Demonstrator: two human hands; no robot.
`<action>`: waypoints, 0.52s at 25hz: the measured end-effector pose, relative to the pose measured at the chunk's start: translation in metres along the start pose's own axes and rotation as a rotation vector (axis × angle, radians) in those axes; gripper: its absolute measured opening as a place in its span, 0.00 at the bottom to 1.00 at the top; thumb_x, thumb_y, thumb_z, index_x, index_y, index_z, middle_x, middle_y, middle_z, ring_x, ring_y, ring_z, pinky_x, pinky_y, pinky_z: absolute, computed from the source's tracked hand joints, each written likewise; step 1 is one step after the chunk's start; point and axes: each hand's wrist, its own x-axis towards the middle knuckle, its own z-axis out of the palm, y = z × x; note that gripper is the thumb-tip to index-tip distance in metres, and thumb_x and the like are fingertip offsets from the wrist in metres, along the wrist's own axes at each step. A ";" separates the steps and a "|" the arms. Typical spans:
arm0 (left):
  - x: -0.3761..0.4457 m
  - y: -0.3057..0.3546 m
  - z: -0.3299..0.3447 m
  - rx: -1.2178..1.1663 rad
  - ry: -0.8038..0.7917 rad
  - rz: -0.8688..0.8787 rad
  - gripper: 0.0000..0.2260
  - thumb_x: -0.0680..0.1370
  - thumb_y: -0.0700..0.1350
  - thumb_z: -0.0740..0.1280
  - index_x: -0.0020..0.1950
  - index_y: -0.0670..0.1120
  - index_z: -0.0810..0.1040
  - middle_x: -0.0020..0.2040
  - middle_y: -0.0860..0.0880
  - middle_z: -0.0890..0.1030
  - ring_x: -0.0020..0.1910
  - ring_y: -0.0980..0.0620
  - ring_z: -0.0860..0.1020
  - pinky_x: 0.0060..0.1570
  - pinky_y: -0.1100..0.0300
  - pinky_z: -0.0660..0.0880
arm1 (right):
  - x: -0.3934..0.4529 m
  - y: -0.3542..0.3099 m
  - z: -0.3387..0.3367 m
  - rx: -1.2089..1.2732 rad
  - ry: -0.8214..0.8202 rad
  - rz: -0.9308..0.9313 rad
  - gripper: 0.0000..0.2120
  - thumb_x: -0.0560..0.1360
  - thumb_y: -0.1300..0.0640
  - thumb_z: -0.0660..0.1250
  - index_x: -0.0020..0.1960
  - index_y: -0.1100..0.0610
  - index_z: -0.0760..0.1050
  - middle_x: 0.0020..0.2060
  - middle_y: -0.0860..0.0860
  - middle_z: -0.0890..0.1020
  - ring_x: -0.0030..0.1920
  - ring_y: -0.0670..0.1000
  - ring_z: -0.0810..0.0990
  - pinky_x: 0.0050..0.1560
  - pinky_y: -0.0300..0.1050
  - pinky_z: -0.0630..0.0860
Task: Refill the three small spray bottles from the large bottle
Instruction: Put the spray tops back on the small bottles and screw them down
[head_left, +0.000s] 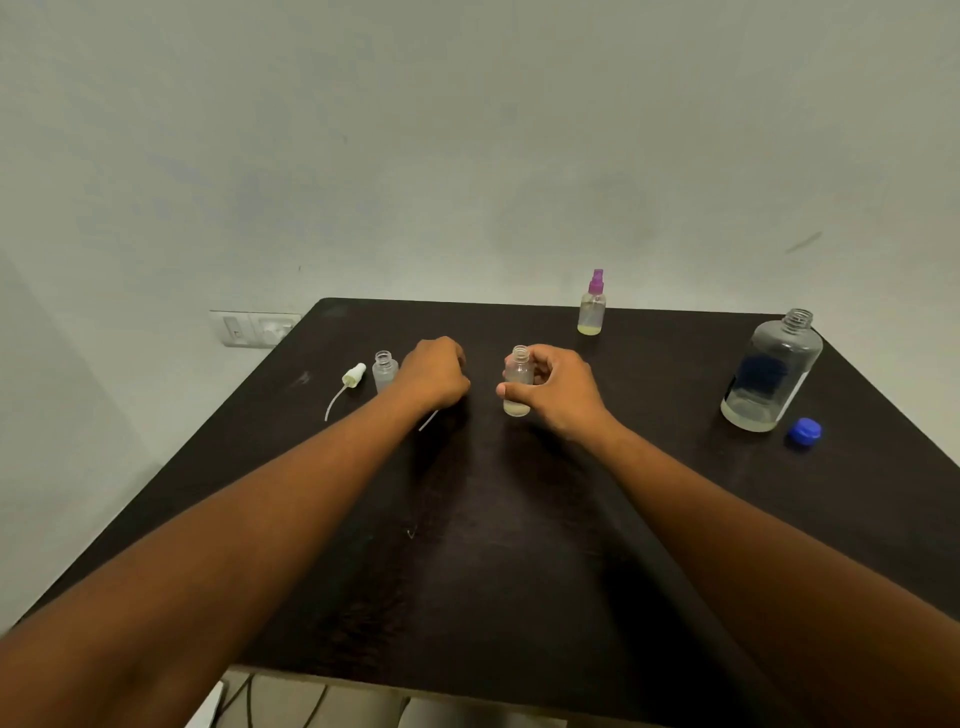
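Right hand (558, 387) grips an uncapped small bottle (518, 382); left hand (436, 371), curled at nine o'clock, hides its hold; steady it upright for pouring.

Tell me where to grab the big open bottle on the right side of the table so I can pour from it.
Grip the large bottle around its wide cylindrical body, at mid-height across the label, coming from the side that faces you. It stands upright with its cap off, the blue cap lying beside its base, so keep fingers off the narrow open neck. Liquid fills only the bottom, so it will probably need a steep tilt.
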 end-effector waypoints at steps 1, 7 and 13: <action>0.000 0.000 0.003 0.016 -0.013 -0.004 0.15 0.78 0.41 0.70 0.65 0.47 0.80 0.64 0.45 0.80 0.61 0.45 0.80 0.59 0.52 0.76 | -0.001 0.001 -0.001 0.002 0.001 0.001 0.19 0.69 0.54 0.81 0.58 0.54 0.82 0.50 0.47 0.85 0.51 0.46 0.83 0.52 0.41 0.81; -0.001 -0.003 0.015 0.010 -0.006 -0.007 0.09 0.80 0.40 0.67 0.59 0.43 0.83 0.59 0.42 0.82 0.57 0.43 0.81 0.58 0.50 0.77 | -0.003 0.006 -0.006 0.017 0.002 0.013 0.22 0.69 0.54 0.81 0.61 0.55 0.81 0.52 0.48 0.85 0.52 0.46 0.84 0.55 0.43 0.81; -0.014 0.017 -0.011 -0.184 0.108 0.016 0.09 0.77 0.38 0.72 0.56 0.46 0.84 0.55 0.45 0.84 0.54 0.46 0.82 0.56 0.54 0.78 | -0.014 -0.005 -0.024 0.020 0.013 0.006 0.20 0.70 0.54 0.81 0.60 0.55 0.81 0.51 0.48 0.85 0.51 0.47 0.84 0.56 0.45 0.82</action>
